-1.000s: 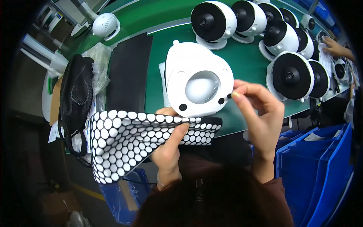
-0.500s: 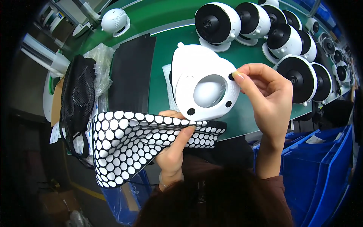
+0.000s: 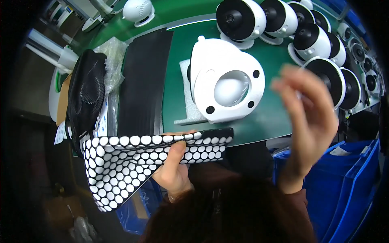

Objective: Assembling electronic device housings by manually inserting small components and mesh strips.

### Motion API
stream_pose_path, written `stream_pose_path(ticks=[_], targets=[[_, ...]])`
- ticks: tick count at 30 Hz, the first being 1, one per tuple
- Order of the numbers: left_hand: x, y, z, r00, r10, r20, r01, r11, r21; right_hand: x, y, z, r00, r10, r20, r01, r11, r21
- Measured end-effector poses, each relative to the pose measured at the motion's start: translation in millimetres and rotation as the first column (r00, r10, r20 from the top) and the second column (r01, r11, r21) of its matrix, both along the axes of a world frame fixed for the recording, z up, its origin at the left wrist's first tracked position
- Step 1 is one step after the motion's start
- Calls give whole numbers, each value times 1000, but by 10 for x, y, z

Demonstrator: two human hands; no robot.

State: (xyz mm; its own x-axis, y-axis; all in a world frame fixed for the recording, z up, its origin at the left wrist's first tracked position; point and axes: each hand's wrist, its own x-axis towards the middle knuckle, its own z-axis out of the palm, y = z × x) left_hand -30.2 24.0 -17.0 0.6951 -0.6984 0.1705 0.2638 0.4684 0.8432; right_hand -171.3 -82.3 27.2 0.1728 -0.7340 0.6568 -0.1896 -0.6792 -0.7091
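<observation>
My left hand [image 3: 173, 170] pinches a sheet of round stick-on pads [image 3: 121, 166], black with rows of white dots, thumb on top. The sheet bends and its wide end sags at the left, while bare black shows at its right tip. Just beyond it, a white camera housing [image 3: 227, 52] lies with its base toward me. That base has a large round opening and three black round pads [image 3: 256, 73] around it. My right hand [image 3: 310, 109] is in the air to the right of the base, apart from it. Its fingers are smeared by motion, so whether they hold anything is hidden.
Several white cameras with black round fronts [image 3: 239, 20] stand at the back right, and another white unit [image 3: 137, 11] at the back left. A black sheet [image 3: 144, 81], bubble wrap [image 3: 111, 60] and a black mesh bag [image 3: 86, 91] lie left. Blue bins [image 3: 340, 182] stand lower right.
My right hand has left the base's right-hand pad and moved right. My left hand has drawn the pad sheet slightly left and down, away from the housing.
</observation>
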Motion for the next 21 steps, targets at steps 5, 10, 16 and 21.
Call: stream_pose_path(ticks=[5,10,16,21], targets=[[-25,45,24,1000,18,10,-18,1000,14,186,314,-74,917,357,-177,-324,927,190],[-74,34,35,997,-43,59,40,998,42,193,310,-104,911,389,-133,-368,916,158],[-140,-4,42,999,36,15,-37,999,16,203,382,-111,949,266,-171,-263,964,42],[-168,-29,104,997,32,65,-32,999,-1,163,389,-101,946,316,-76,-299,938,178]])
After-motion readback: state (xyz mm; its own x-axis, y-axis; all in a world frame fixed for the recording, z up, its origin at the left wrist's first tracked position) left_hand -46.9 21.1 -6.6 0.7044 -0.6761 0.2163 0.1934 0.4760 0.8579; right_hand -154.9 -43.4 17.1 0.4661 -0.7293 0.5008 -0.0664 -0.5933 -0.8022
